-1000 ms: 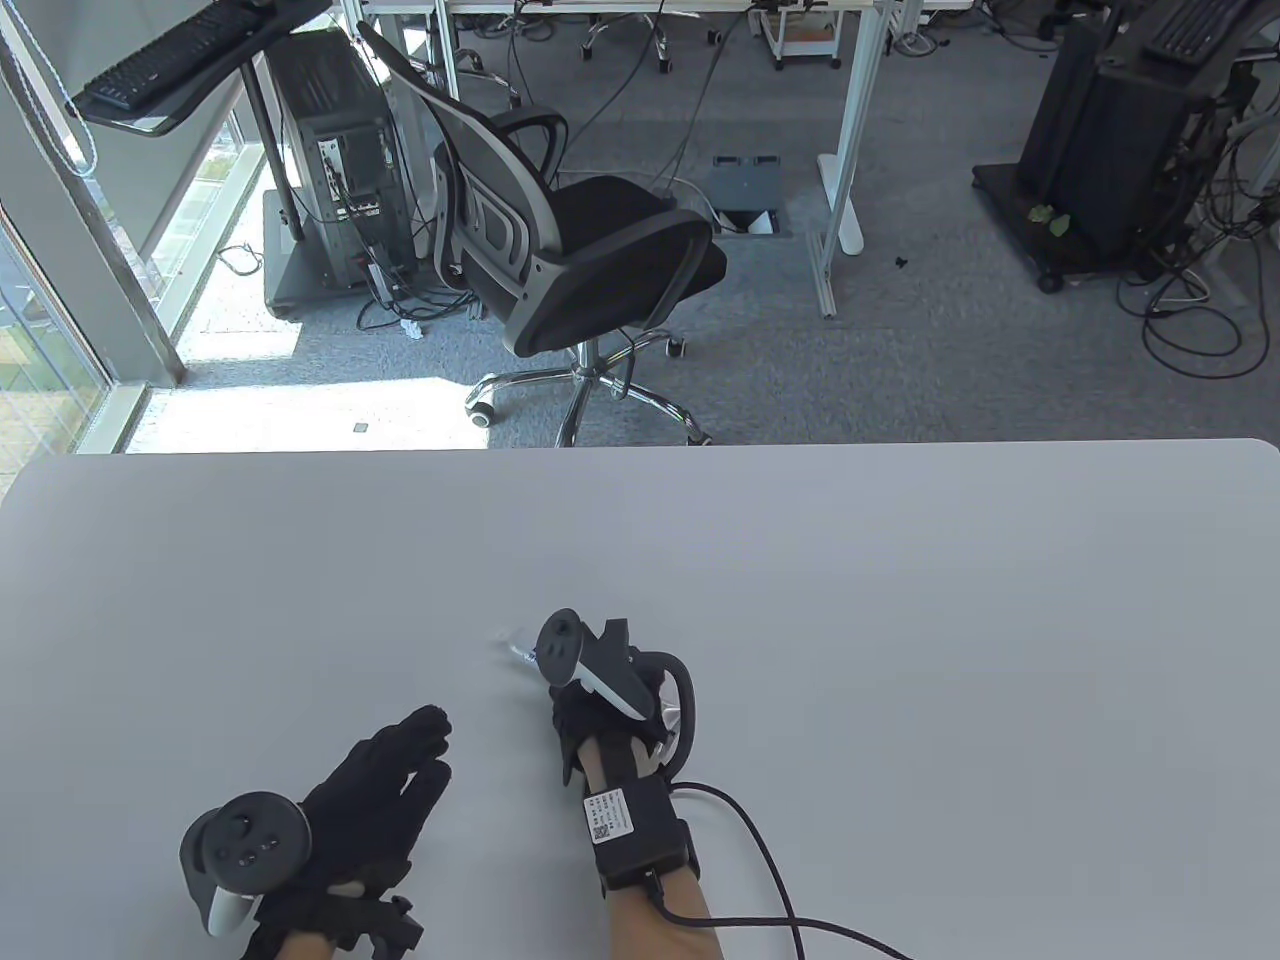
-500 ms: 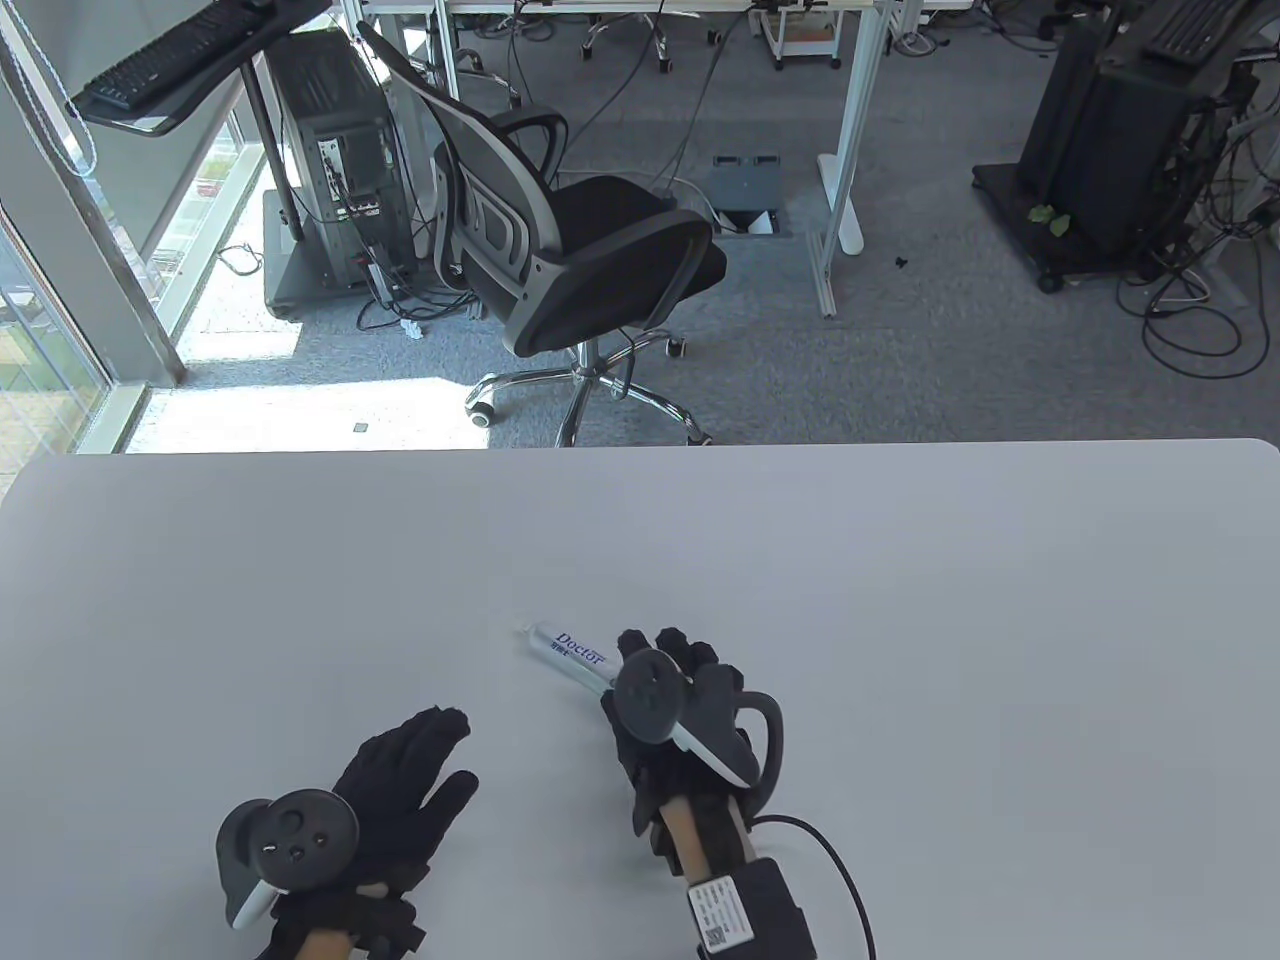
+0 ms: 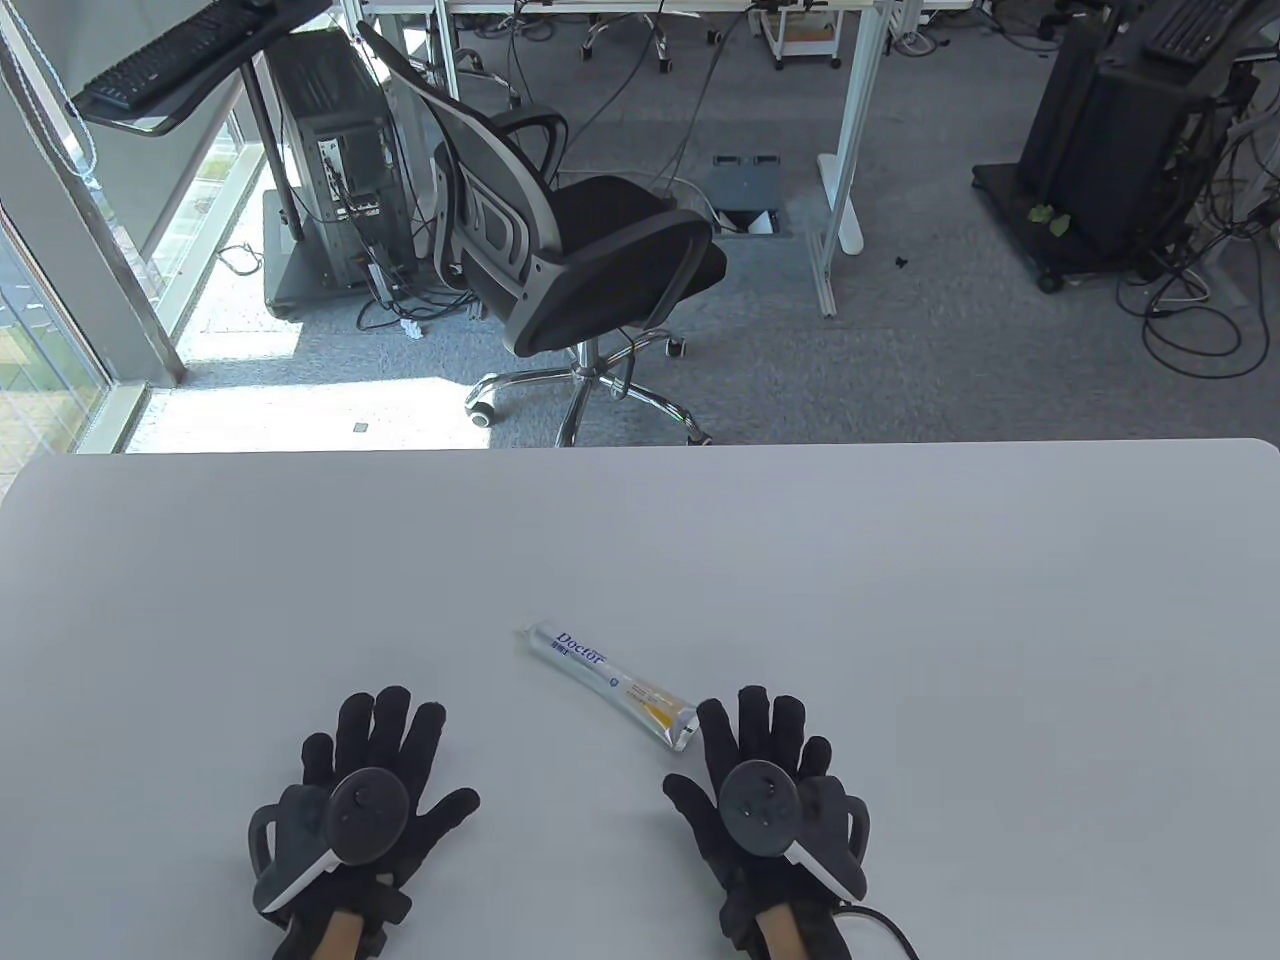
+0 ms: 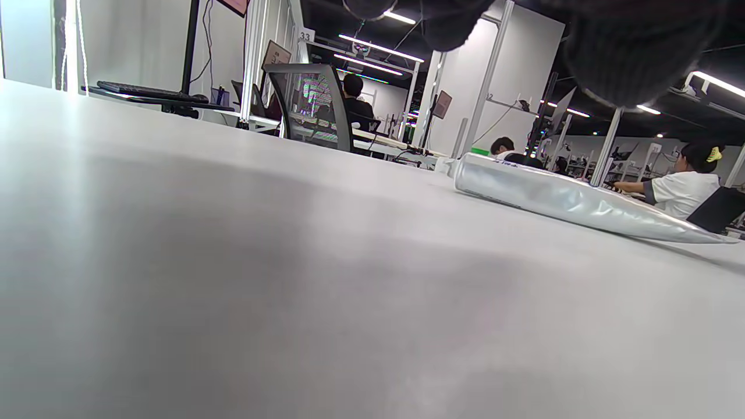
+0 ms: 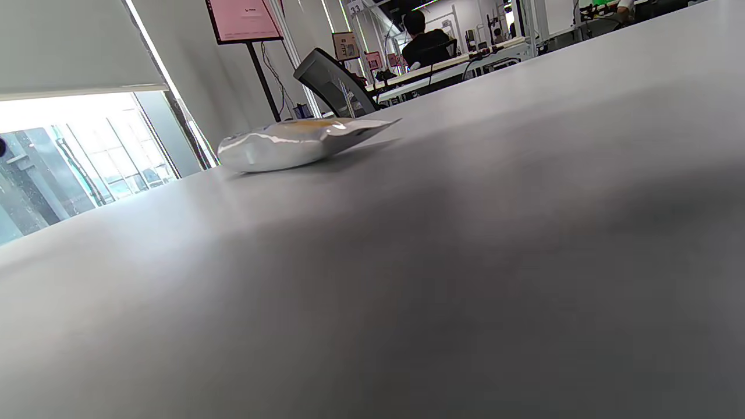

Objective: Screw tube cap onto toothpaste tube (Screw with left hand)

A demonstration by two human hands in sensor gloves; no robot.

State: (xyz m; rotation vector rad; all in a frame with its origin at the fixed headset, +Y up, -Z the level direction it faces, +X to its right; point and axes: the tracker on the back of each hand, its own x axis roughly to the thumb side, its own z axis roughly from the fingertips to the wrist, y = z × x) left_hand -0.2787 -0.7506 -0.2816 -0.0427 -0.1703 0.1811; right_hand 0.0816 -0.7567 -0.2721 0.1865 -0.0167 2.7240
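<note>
Right hand [image 3: 765,800] released one toothpaste tube [image 3: 610,685], both hands flat, left hand [image 3: 365,795]

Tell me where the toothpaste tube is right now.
In the table view the toothpaste tube lies flat on the table, near its front edge, its crimped end just beside the right hand.

cap end of silver printed toothpaste tube [image 3: 608,684]: too small to tell if capped | black-gloved left hand [image 3: 362,800]: wrist cut by table view's bottom edge; only blurred fingertips [image 4: 634,52] in left wrist view | black-gloved right hand [image 3: 765,800]: wrist likewise cut
</note>
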